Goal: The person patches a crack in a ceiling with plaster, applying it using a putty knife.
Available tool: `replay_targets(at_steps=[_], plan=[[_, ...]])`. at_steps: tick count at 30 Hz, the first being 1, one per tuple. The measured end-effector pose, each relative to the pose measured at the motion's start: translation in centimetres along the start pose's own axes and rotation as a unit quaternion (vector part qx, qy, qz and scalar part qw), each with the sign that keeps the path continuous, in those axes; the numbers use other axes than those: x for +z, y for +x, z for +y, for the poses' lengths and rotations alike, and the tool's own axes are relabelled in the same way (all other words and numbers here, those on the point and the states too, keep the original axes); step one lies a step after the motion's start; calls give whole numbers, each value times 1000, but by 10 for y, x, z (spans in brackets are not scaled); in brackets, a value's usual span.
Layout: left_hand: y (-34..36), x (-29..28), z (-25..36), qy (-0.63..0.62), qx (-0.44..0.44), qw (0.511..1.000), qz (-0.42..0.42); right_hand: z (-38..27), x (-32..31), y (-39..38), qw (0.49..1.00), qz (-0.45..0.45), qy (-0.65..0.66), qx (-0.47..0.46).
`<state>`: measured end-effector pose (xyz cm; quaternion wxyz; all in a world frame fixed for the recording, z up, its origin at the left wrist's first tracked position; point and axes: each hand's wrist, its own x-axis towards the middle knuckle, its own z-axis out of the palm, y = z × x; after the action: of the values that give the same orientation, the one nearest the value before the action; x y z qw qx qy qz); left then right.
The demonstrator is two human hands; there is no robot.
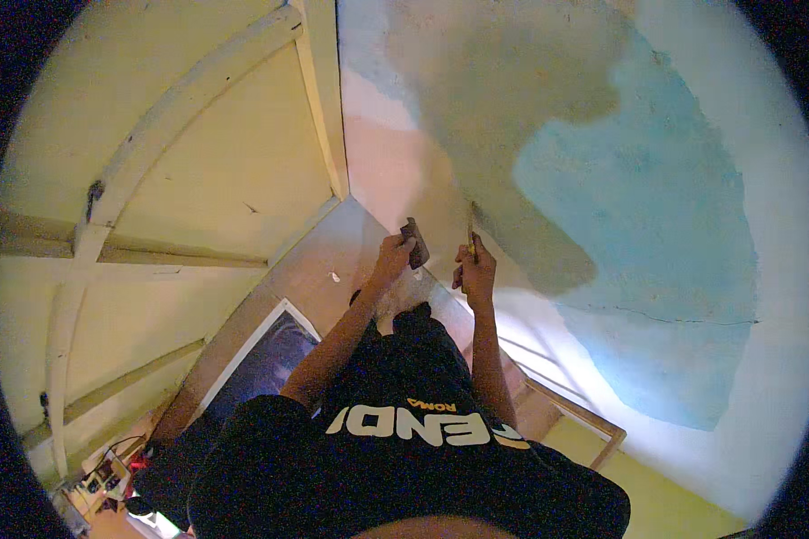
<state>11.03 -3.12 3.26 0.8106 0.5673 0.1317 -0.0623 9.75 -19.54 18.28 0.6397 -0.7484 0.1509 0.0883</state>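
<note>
My left hand (392, 257) grips a small dark oblong object (414, 243); its exact kind cannot be made out. To its right, my right hand (478, 271) is closed round a slim upright brush-like tool (472, 221). The tool's far tip appears to meet the painted wall (643, 207), though contact is hard to tell. Pinkish paint lies near the corner on this wall, and a broad blue-green patch spreads to the right. A dark shadow falls over part of both colours.
A pale yellow panelled surface with curved wooden beams (144, 157) rises on the left, meeting the wall at a post (319, 99). Below lie a white-edged dark panel (261, 355), a wooden frame (593, 422) and cluttered items (108, 476). A crack (683, 320) crosses the wall.
</note>
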Motion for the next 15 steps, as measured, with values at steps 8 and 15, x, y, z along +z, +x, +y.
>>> replay_targets(at_steps=[8,15], plan=[[-2,3,29,-18,-15,1000,-19,2,-3,-1,996,27,65,50],[-6,4,39,-5,-30,999,-30,28,-9,10,996,-10,72,57]])
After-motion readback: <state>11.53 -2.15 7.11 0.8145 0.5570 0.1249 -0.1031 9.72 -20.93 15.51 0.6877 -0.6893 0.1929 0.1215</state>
